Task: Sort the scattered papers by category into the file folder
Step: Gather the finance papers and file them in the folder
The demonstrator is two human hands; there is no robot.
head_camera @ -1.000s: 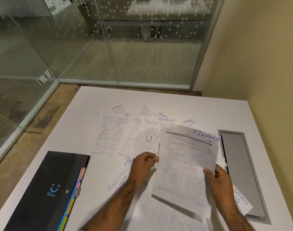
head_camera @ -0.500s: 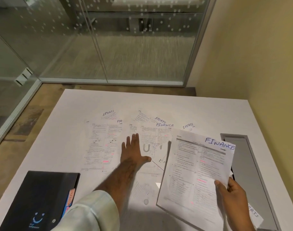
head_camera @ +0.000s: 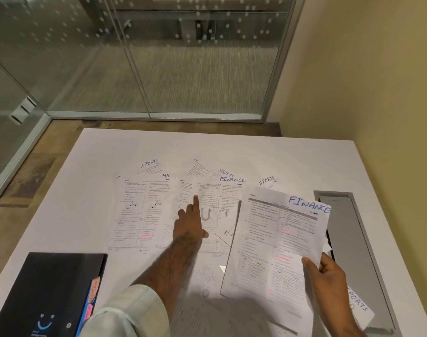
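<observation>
We see the right hand (head_camera: 329,271) gripping a printed sheet marked FINANCE (head_camera: 275,239) at its lower right edge, thumb on top and fingers curled behind. The sheet is tilted up off the white bench (head_camera: 110,161) and throws a shadow below it.

The left hand (head_camera: 189,227) reaches forward over the scattered papers (head_camera: 144,210) in the middle of the bench. Its index finger is stretched out with the tip on a sheet headed FINANCE (head_camera: 216,198), beside a horseshoe-magnet drawing; the other fingers are curled under and hold nothing. A pale sleeve (head_camera: 129,312) covers the forearm near the elbow.

The loose papers overlap in a fan, with SPORTS, HR and FINANCE handwritten on their top corners. Another SPORTS sheet (head_camera: 359,306) lies under the right wrist.

The black file folder (head_camera: 44,288) lies closed at the near left corner, well apart from both hands, with coloured tabs (head_camera: 93,290) along its right edge. A grey metal hatch (head_camera: 348,239) is set into the bench on the right.
</observation>
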